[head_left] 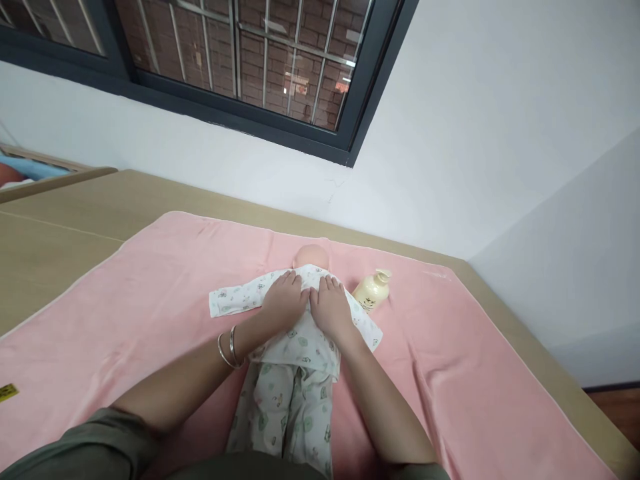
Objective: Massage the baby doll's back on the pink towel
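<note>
Printed baby pants [287,407] sit closest at 6 o'clock on the pink towel [150,300], soft, light doll [300,320] at centre, both the left hand [285,300] and right hand [333,308] flat open on its floppy top, lotion bottle [373,291] at 2 o'clock; best lifted under the torso.

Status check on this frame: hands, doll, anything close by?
Left hand and right hand flat on doll chest, holding nothing. Doll on pink towel. Lotion bottle beside right hand.

Baby doll's outfit [295,373] is showing white with small green printed figures. Towel [150,293] over the desk is showing plain pink. Pump bottle [371,291] near the towel's far edge is showing cream-yellow. Desk [60,227] is showing tan wood grain.
</note>
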A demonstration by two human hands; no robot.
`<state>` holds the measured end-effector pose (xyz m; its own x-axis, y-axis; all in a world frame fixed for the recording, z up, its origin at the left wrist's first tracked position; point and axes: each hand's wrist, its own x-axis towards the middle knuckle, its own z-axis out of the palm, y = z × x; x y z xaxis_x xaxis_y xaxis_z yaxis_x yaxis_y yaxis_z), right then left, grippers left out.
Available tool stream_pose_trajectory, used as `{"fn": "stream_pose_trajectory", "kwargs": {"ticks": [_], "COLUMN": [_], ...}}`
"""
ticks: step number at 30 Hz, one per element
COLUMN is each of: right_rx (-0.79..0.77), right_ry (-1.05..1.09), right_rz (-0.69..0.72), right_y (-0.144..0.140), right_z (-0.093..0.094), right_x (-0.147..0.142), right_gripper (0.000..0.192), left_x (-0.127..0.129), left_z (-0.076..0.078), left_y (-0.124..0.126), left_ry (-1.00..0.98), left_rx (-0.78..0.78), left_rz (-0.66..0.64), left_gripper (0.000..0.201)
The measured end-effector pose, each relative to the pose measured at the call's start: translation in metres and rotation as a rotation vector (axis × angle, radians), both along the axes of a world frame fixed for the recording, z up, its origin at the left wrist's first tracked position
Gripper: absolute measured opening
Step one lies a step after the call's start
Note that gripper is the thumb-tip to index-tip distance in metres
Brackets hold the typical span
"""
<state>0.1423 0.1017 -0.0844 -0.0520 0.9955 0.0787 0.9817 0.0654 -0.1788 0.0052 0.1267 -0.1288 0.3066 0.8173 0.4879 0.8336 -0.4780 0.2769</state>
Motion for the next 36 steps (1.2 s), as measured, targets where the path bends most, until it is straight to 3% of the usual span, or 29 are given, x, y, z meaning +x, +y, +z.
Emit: {"fn": "stream_pose_trajectory", "kwargs": {"ticks": [6,13,19,24,29,36], "right_rx": [0.100,0.000,-0.044,-0.052,-0.025,0.003], "right_ry": [-0.081,-0.017,0.067,0.123,0.129,0.094], "right_rz": [0.029,0.052,0.009,-0.016,-0.020,0.047], "right_y": [-0.022,-0.028,-0.016,0.002,0.009,0.011], "right_z": [0.003,0.021,0.015,0.004,-0.003,0.002], "right_x": [-0.021,-0.018,-0.013,0.002,0.008,0.010], "right_gripper": [0.042,0.041,0.048,0.055,0.058,0.045], "left_x": [-0.009,-0.008,-0.008,0.002,0.006,0.007], "left_z": [-0.005,-0.007,-0.007,-0.012,-0.007,0.000], "left_y": [0.022,0.020,0.015,0.007,-0.003,-0.014], "left_ry": [-0.013,-0.007,-0.014,-0.032,-0.031,-0.004], "left_rx": [-0.036,-0.028,-0.017,-0.019,-0.068,-0.101], "left_rz": [-0.050,-0.019,-0.069,0.072,0.092,-0.057], "left_gripper": [0.034,0.029,0.028,0.041,0.045,0.047]}}
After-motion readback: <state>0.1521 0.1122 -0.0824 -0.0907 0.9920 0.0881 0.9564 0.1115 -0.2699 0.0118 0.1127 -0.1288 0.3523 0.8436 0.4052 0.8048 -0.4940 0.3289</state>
